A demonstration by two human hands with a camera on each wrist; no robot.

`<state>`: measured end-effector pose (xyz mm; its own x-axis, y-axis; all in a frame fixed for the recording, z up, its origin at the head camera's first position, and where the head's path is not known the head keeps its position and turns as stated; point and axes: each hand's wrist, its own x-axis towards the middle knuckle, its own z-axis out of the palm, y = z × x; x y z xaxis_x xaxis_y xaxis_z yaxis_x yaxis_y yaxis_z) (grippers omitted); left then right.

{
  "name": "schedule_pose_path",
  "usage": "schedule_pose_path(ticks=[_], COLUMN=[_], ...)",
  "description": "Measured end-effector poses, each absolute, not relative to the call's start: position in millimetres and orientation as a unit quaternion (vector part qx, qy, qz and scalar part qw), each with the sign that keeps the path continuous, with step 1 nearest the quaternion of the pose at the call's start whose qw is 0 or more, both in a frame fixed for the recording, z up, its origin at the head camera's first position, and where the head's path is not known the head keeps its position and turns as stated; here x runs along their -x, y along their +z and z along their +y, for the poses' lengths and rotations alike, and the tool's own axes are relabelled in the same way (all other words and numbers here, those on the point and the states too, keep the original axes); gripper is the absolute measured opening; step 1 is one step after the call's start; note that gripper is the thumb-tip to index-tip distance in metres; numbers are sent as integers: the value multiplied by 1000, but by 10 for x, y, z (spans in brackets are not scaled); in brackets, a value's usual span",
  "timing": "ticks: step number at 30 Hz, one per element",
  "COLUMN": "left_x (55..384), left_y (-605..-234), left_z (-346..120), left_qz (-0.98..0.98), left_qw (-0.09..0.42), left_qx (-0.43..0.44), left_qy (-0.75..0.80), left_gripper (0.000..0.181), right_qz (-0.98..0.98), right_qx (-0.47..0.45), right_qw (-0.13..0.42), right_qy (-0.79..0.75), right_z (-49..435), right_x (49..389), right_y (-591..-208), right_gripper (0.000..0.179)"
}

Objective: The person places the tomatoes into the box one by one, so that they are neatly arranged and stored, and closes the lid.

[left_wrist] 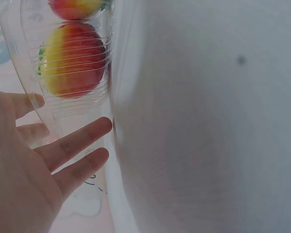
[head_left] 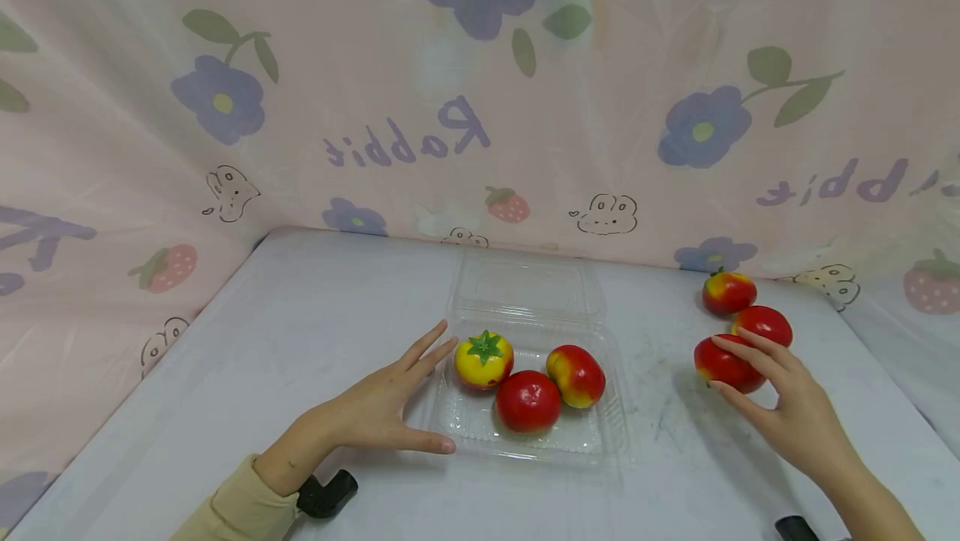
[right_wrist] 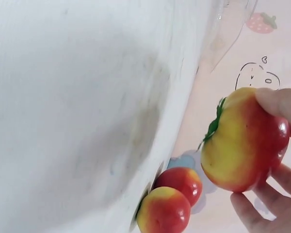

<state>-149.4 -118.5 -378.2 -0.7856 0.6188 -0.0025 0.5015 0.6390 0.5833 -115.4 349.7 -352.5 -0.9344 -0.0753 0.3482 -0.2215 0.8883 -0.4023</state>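
Observation:
My right hand (head_left: pixel 798 412) grips a shiny red-and-yellow tomato (right_wrist: pixel 245 141) between thumb and fingers; in the right wrist view it hangs above the table, its green leafy top facing left. Two similar tomatoes, one farther back (head_left: pixel 729 293) and one closer (head_left: pixel 765 325), rest on the table just beyond it. At the middle, a clear plastic clamshell box (head_left: pixel 465 426) lies with its lid (head_left: pixel 527 287) folded back. Inside it sit a mostly yellow tomato (head_left: pixel 472 368), a red one (head_left: pixel 528 403) and a red-yellow one (head_left: pixel 577 376). Beside the box's left edge, my left hand (head_left: pixel 371 408) spreads its fingers, holding nothing.
The white table (head_left: pixel 315 299) ends at a pink printed curtain (head_left: pixel 570 132) along the back and sides. Black device parts show under the left wrist (head_left: pixel 327 493) and near the right forearm (head_left: pixel 795 528).

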Motion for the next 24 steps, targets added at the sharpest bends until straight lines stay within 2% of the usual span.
schedule_pose_path(ticks=[24], left_x=[1490], left_y=[-3778], left_z=[-1187], left_qz=[894], left_qw=[99], left_qx=[-322], left_qy=[296], left_gripper=[109], right_qz=[-942], right_qx=[-145], right_qw=[199], right_qy=[226], right_z=[3175], right_x=[1121], right_y=[-3431], right_gripper=[58])
